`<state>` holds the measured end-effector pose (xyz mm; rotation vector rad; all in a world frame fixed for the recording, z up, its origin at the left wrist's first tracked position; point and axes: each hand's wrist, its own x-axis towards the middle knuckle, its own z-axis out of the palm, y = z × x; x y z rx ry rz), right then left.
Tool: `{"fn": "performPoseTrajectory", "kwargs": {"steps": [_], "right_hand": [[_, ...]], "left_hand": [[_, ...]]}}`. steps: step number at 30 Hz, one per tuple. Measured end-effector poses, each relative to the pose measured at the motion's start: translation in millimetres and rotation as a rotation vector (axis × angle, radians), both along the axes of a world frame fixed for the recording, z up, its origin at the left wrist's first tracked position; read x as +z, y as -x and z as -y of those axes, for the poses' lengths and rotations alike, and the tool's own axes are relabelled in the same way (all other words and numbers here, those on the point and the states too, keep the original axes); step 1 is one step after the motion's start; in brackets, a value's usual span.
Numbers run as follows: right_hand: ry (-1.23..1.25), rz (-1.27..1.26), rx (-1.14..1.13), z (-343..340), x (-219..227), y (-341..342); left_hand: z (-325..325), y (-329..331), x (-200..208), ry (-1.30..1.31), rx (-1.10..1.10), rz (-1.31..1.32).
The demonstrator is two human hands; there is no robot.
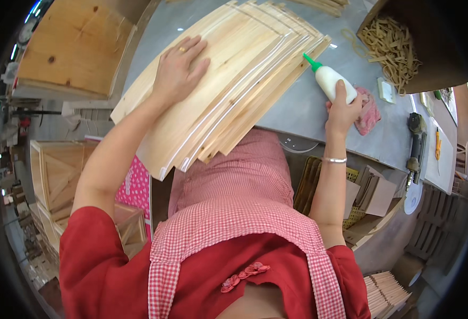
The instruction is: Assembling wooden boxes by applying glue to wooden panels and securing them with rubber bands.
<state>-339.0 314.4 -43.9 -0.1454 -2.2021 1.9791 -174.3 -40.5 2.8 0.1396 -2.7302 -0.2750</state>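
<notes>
The boards (228, 64) lie fanned in one overlapping stack on the grey table (298, 109), their near ends projecting past its edge above my apron (234, 212). The top board covers most of the faces beneath it; the lower boards show only as stepped strips, so their total cannot be fixed. White lines run along several exposed strips; glare and overlap make an exact line count unreliable. My left hand (180, 74) is spread on the top board, palm down, fingers extended, grasping nothing; its palm is hidden. My right hand (344, 110) is clenched around one white bottle (328, 80), hiding the base; most of the fingers are behind it or out of sight. The bottle is tilted, its one green nozzle (312, 62) directed at the right-hand edge of the stack; contact between tip and wood cannot be confirmed. One pink cloth (369, 119) lies just beside my right hand, partly concealed by it. Farther right are one small white block (386, 90), one dark power tool (417, 138) and one yellow tool (437, 143). One brown box (446, 50), darkened by the lens rim, holds a tangle of tan bands (391, 45), too interlaced to count. Beneath the table, yellow basketwork (354, 217) is largely covered by panels (380, 196).
</notes>
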Motion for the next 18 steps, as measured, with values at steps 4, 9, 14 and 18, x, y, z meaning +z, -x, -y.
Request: {"fn": "performPoseTrajectory", "kwargs": {"steps": [4, 9, 14, 18], "right_hand": [[-0.003, -0.006, 0.117, -2, 7, -64], [-0.039, 0.029, 0.289, -8, 13, -133], [-0.106, -0.082, 0.494, -11, 14, -191], [-0.107, -0.064, 0.631, -12, 16, -221]], "left_hand": [[-1, 1, -2, 0.016, 0.005, -0.012], [-3, -2, 1, -0.008, -0.032, -0.048], [-4, -4, 2, -0.001, -0.059, -0.102], [-3, -5, 4, -0.016, -0.075, -0.107]]}}
